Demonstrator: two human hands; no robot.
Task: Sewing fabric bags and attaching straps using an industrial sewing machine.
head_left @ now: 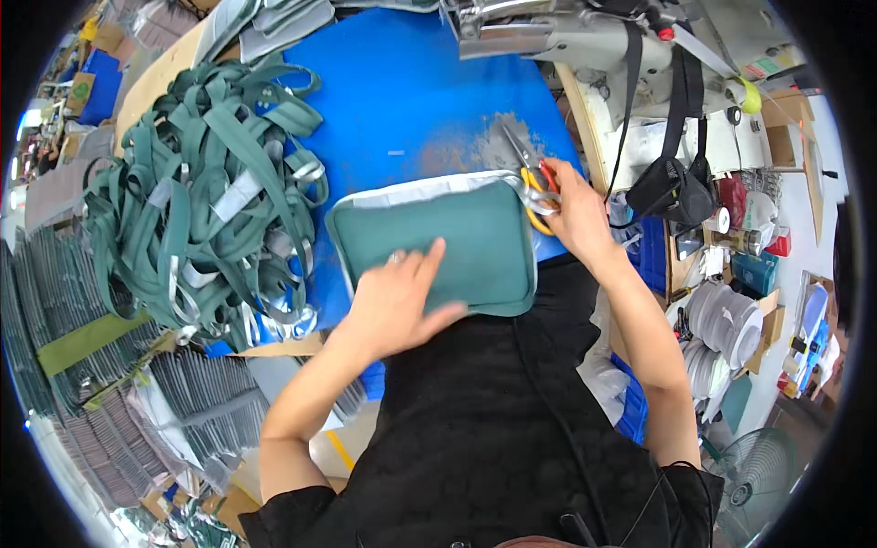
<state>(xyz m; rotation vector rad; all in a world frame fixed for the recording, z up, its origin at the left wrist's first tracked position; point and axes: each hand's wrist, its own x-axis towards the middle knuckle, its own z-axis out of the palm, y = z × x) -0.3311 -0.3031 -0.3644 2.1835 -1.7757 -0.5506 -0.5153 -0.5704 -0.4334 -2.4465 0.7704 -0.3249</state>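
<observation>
A flat, rounded-rectangular green fabric panel with raised edges lies on the blue tabletop, close to my body. Along its far edge runs a whitish-grey strip. My left hand rests over the panel's near left part, index finger and thumb stretched out, holding nothing; the thumb is blurred. At the panel's far right corner my right hand has its fingers closed around the handles of scissors with yellow and red grips. The blades point away to the left. A loose grey strip end overlaps the handles by my fingers.
A tangled heap of green straps covers the left of the blue tabletop. Stacked fabric pieces stand below left. A sewing machine is at the far right, with a black pouch hanging by it. A fan stands lower right.
</observation>
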